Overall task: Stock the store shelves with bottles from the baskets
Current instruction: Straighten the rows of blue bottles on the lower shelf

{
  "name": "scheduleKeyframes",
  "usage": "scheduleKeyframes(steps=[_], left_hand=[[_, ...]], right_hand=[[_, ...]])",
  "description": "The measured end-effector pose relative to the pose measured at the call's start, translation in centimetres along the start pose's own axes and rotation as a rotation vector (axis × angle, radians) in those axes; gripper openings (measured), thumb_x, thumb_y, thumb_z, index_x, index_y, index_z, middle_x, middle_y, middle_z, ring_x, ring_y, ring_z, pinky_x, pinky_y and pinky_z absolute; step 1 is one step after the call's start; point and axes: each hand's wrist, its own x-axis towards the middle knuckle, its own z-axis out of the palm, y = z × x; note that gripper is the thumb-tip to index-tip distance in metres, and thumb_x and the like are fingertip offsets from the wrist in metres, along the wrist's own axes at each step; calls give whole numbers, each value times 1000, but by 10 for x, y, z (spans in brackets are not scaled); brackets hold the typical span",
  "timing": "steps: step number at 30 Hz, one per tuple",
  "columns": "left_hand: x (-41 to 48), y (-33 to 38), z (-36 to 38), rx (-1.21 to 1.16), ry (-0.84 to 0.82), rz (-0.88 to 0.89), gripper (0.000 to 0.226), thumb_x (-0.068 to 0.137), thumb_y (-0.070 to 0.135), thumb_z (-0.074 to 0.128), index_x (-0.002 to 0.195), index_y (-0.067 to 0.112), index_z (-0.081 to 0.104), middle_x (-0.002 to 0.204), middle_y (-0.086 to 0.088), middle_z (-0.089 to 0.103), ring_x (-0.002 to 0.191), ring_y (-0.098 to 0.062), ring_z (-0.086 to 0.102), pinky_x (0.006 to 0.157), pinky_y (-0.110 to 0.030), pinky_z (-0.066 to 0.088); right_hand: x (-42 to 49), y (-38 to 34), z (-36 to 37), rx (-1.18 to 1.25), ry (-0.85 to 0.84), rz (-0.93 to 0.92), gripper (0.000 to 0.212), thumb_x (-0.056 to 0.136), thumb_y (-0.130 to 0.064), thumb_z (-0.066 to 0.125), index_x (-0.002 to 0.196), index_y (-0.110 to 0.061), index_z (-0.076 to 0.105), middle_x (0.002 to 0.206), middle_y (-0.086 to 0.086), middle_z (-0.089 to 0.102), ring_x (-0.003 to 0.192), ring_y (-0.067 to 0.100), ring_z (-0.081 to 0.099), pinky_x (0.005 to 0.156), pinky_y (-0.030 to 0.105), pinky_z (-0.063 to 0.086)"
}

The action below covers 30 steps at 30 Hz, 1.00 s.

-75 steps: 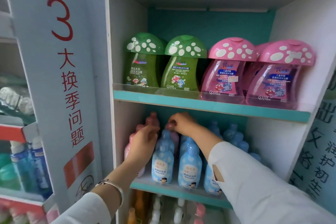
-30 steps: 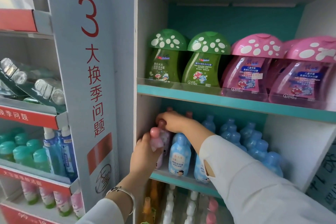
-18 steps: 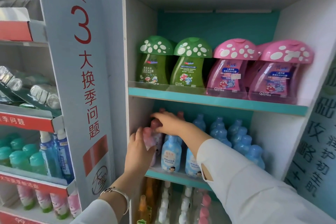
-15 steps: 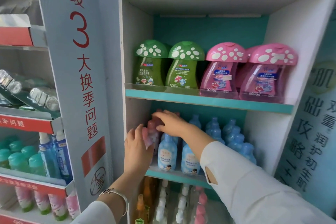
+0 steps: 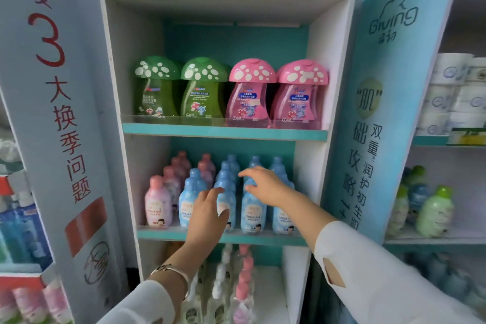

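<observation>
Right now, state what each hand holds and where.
Nothing is held: left hand, open, touches a front blue bottle; right hand spreads over blue bottle caps.

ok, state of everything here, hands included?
blue bottles: upright, capped, in rows
pink bottles: upright, capped, left of the blue
mushroom bottles: upright, capped, shelf above
left hand: open, at the front blue bottles
right hand: open, over their caps

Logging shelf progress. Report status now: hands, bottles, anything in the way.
Left hand open, right hand open, neither holding a bottle. Both at the blue bottles; Pink bottles upright left of them. No obstruction seen.
</observation>
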Motion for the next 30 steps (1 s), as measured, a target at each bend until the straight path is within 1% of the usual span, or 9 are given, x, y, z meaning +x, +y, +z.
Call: scheduleKeyframes(steps=[4, 7, 12, 16, 19, 22, 25, 28, 30], left_hand=[[1, 4, 11, 41, 6, 28, 56, 86, 5, 55, 138, 17, 37, 137, -5, 39, 121, -25, 45, 99, -30, 38], [9, 5, 14, 73, 22, 53, 60, 85, 1, 53, 139, 17, 35, 138, -5, 36, 123, -25, 42, 98, -29, 37], [24, 10, 16, 76, 65, 59, 60, 85, 0, 54, 140, 15, 34, 139, -9, 35, 125, -27, 39, 98, -30, 34], [29, 12, 20, 111, 38, 66, 57, 85, 5, 56, 138, 16, 37, 140, -11, 35, 129, -28, 34, 101, -32, 34], [29, 17, 24, 154, 59, 90, 55, 85, 9, 58, 137, 15, 40, 143, -12, 32, 135, -28, 27, 107, -33, 27], [28, 24, 27, 157, 65, 158, 51, 85, 10, 60, 134, 14, 46, 144, -12, 32, 137, -29, 25, 110, -33, 24], [27, 26, 31, 162, 64, 193, 48, 84, 9, 62, 130, 13, 51, 140, -14, 38, 134, -32, 31, 109, -37, 28], [26, 27, 33, 169, 56, 181, 48, 84, 11, 61, 131, 15, 51, 142, -11, 37, 135, -31, 29, 106, -38, 31], [25, 26, 33, 167, 48, 175, 47, 85, 11, 60, 131, 16, 51, 142, -9, 36, 135, -29, 28, 106, -37, 31]], right_hand=[[-13, 16, 7, -13, 19, 11, 45, 96, -14, 48, 140, -19, 43, 141, 10, 44, 124, 27, 48, 102, 34, 38], [-13, 20, 11, 6, 24, 22, 50, 96, -15, 49, 144, -20, 37, 134, 12, 50, 118, 28, 51, 98, 36, 41], [-7, 19, 13, 42, 51, 84, 56, 91, -22, 59, 142, -15, 37, 127, 13, 57, 116, 29, 53, 93, 34, 42], [-7, 21, 8, 51, 39, 97, 40, 88, -22, 62, 124, -11, 50, 112, 14, 62, 105, 29, 58, 84, 35, 46], [-7, 19, 3, 28, 48, 98, 29, 89, -18, 60, 116, -9, 55, 100, 11, 63, 101, 28, 60, 72, 28, 41], [-6, 16, -1, 1, 46, 112, 27, 89, -16, 58, 115, -9, 58, 107, 9, 65, 102, 26, 60, 72, 26, 40], [-5, 16, -3, -18, 39, 120, 23, 91, -16, 55, 113, -10, 59, 92, 1, 62, 98, 23, 60, 65, 20, 34], [-3, 16, -3, -55, 33, 128, 19, 92, -17, 53, 109, -12, 60, 69, -11, 43, 81, 17, 49, 45, 13, 27], [-2, 14, -5, -75, 4, 127, 18, 90, -18, 56, 106, -11, 60, 66, -9, 40, 79, 16, 47, 45, 12, 30]])
